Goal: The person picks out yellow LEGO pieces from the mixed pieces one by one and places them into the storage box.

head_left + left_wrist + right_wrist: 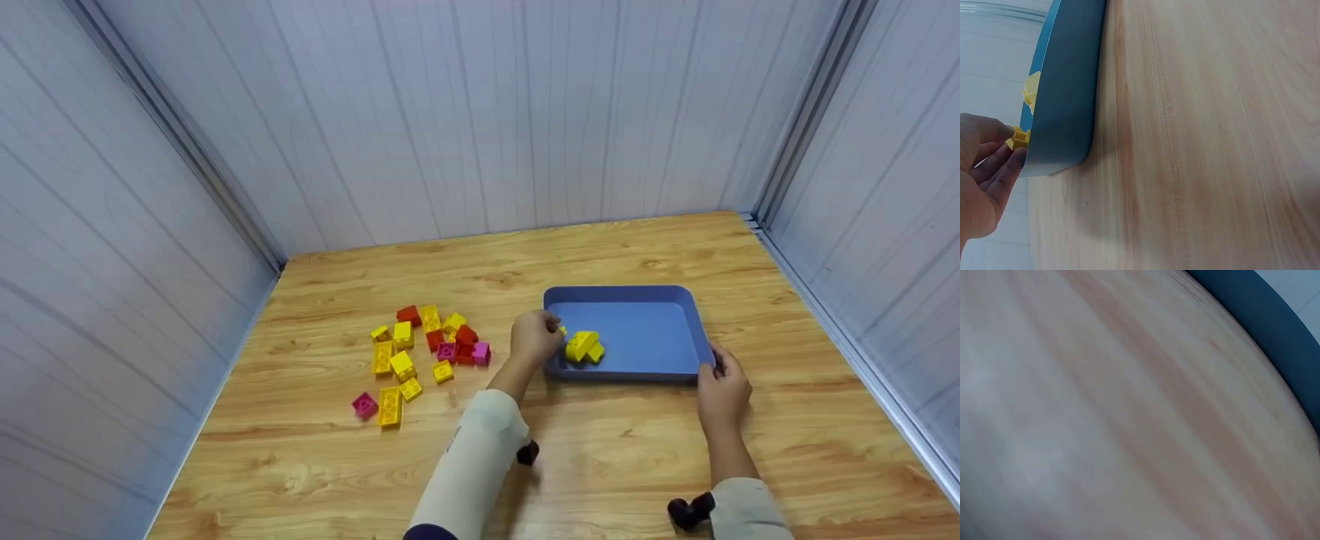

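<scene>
My left hand (535, 337) is at the left rim of a blue tray (637, 330). Between thumb and fingers it pinches a small yellow toy brick (1018, 138), seen best in the left wrist view, just over the tray wall (1067, 84). Inside the tray near that hand lie yellow bricks (583, 346), one with a curved top. My right hand (724, 390) grips the tray's front right corner, thumb at the front and fingers along the right side. In the right wrist view only the tray's outer wall (1269, 343) and the tabletop show; the hand is out of sight there.
Left of the tray, yellow, red and pink bricks lie scattered on the wooden table (300, 450), among them a long yellow brick (390, 407), a red brick (409, 315) and a pink brick (365, 406). Pale panel walls (480, 112) close off the back and both sides.
</scene>
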The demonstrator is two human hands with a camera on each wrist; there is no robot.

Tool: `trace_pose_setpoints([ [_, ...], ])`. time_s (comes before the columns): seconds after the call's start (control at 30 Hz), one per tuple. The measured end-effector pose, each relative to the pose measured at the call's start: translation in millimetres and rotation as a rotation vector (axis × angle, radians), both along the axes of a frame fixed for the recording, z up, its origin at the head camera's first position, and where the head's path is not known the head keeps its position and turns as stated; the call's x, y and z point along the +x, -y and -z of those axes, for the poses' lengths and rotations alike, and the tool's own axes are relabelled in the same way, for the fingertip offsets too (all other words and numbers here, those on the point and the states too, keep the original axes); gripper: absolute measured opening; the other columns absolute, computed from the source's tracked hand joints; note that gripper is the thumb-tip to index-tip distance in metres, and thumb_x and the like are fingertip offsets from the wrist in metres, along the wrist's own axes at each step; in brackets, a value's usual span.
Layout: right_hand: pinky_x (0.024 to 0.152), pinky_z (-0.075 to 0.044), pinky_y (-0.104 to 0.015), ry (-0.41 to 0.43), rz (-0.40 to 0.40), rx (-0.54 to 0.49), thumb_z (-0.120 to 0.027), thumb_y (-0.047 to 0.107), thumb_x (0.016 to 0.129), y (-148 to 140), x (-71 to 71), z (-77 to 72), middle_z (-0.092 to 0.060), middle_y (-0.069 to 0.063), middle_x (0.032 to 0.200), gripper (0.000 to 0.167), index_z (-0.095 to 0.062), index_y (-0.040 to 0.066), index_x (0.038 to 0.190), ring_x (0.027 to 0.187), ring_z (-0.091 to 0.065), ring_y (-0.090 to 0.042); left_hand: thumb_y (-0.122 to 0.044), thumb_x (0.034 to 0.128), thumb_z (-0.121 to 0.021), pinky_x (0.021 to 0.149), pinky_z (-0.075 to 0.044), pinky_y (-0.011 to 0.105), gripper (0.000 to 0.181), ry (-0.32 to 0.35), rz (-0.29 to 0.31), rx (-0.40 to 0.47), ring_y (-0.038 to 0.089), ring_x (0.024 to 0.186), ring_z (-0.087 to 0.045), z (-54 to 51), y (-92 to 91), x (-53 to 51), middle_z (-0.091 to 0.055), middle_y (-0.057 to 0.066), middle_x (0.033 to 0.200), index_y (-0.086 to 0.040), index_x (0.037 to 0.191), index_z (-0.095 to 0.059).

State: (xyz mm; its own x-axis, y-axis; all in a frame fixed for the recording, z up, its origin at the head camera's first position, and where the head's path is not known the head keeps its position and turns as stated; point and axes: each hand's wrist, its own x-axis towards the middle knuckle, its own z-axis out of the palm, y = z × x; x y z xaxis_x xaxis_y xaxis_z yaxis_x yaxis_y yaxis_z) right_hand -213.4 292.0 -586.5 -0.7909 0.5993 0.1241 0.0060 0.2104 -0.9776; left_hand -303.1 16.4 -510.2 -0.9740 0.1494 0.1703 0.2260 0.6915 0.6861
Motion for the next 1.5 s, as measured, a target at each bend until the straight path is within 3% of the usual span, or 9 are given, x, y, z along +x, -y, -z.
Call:
trace_pose_setpoints([
  [0.33, 0.102, -0.043, -0.032, 0.007, 0.015, 0.002, -0.046, 0.004, 0.094, 0.0, -1.2, -1.2, -0.057, -0.016, 0.133, 0.042, -0.057, 0.003, 0.135, 0.125, -0.052, -0.023, -0.005, 0.0829, -0.073, 0.069, -0.053, 0.023, 0.018, 0.017, 0.019, 0.063, 0.015, 0.077, -0.064, -4.6, 7.7, 1.6, -0.071, 0.006, 0.085, 0.001, 0.099, -0.075],
  [0.5, 0.102, -0.043, -0.033, 0.026, 0.018, 0.006, -0.046, 0.005, 0.094, -0.7, -0.4, -1.9, -0.057, -0.014, 0.135, 0.043, -0.058, 0.006, 0.135, 0.125, -0.051, -0.022, -0.004, 0.0825, -0.073, 0.072, -0.053, 0.024, 0.017, 0.024, 0.063, 0.054, 0.015, 0.08, -0.063, -11.1, 16.2, 5.5, -0.072, 0.01, 0.09, -0.001, 0.099, -0.075],
  [0.67, 0.102, -0.043, -0.033, 0.012, 0.018, 0.017, -0.047, 0.004, 0.094, 0.3, -0.7, -3.4, -0.058, -0.015, 0.133, 0.042, -0.059, 0.004, 0.134, 0.125, -0.052, -0.024, -0.007, 0.0818, -0.074, 0.078, -0.054, 0.028, 0.019, -0.023, 0.099, -0.002, 0.018, 0.086, -0.064, -15.6, 32.5, 14.1, -0.071, 0.01, 0.094, -0.003, 0.101, -0.075],
  [0.97, 0.1, -0.044, -0.029, 0.005, 0.016, 0.026, -0.046, 0.005, 0.095, 0.0, -0.4, -1.2, -0.058, -0.016, 0.133, 0.041, -0.058, 0.003, 0.134, 0.123, -0.053, -0.025, -0.01, 0.0815, -0.076, 0.081, -0.053, 0.035, 0.023, -0.127, 0.083, -0.077, 0.024, 0.091, -0.065, -11.9, 67.2, 33.2, -0.07, 0.012, 0.098, -0.004, 0.103, -0.074],
  [1.13, 0.098, -0.045, -0.026, 0.0, 0.029, 0.033, -0.046, 0.004, 0.094, 0.7, -1.1, -0.6, -0.059, -0.015, 0.131, 0.041, -0.06, 0.004, 0.133, 0.122, -0.054, -0.024, -0.007, 0.0808, -0.076, 0.077, -0.053, 0.039, 0.022, -0.179, 0.053, -0.082, 0.026, 0.086, -0.063, -5.9, 90.2, 40.6, -0.069, 0.016, 0.094, 0.0, 0.101, -0.073],
  [1.3, 0.099, -0.044, -0.027, 0.0, 0.024, 0.007, -0.047, 0.004, 0.094, 1.2, -0.9, -2.0, -0.058, -0.015, 0.133, 0.041, -0.059, 0.003, 0.133, 0.124, -0.052, -0.023, -0.007, 0.0818, -0.076, 0.079, -0.053, 0.039, 0.022, -0.107, -0.032, -0.049, 0.024, 0.087, -0.062, -2.8, 114.7, 44.5, -0.068, 0.014, 0.095, -0.001, 0.102, -0.073],
  [1.5, 0.102, -0.043, -0.031, 0.024, 0.018, 0.004, -0.046, 0.004, 0.095, 1.0, -0.8, -5.8, -0.056, -0.015, 0.136, 0.042, -0.057, 0.003, 0.136, 0.126, -0.05, -0.024, -0.008, 0.0828, -0.076, 0.089, -0.05, 0.04, 0.024, -0.01, -0.173, -0.04, 0.026, 0.099, -0.062, -3.5, 142.7, 44.4, -0.068, 0.01, 0.103, -0.003, 0.106, -0.073],
])
